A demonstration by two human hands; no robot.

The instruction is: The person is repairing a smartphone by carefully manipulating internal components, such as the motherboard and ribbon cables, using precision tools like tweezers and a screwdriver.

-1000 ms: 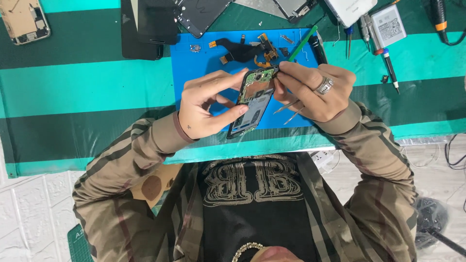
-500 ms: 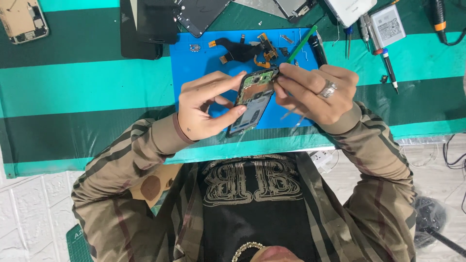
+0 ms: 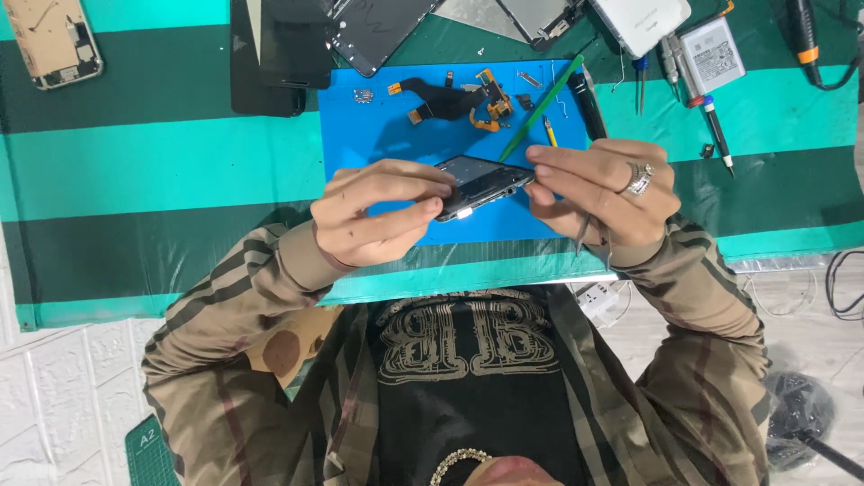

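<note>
Two hands meet over the blue work mat [image 3: 378, 135], which serves as the landmark for everything else. The left hand [image 3: 373, 216] closes on the near end of a stripped phone frame [image 3: 477, 182], thumb on top and fingers beneath, holding it tilted and lifted clear of the mat, apparently so its edge faces the other hand. The right hand [image 3: 598, 193], with a ring on one finger, pinches a green plastic pry tool [image 3: 540, 108] near its lower end, the tip touching the frame's right edge; the long shaft slants away over the mat's far right corner. A thin pair of tweezers [image 3: 583, 236] seems tucked in the same hand, pointing back toward the person, probably kept ready. Farther out, on the mat's far half, lie a black flex cable with orange connectors [image 3: 450, 97] and a few small metal parts, likely gathered there so they stay findable against the blue. Just right of the mat rest a black pen-like tool [image 3: 589, 103], screwdrivers and a white battery [image 3: 713, 54]. Beyond the mat's far edge lie dark phone panels [image 3: 288, 45], and well off to its far left a gold phone housing [image 3: 58, 40].
</note>
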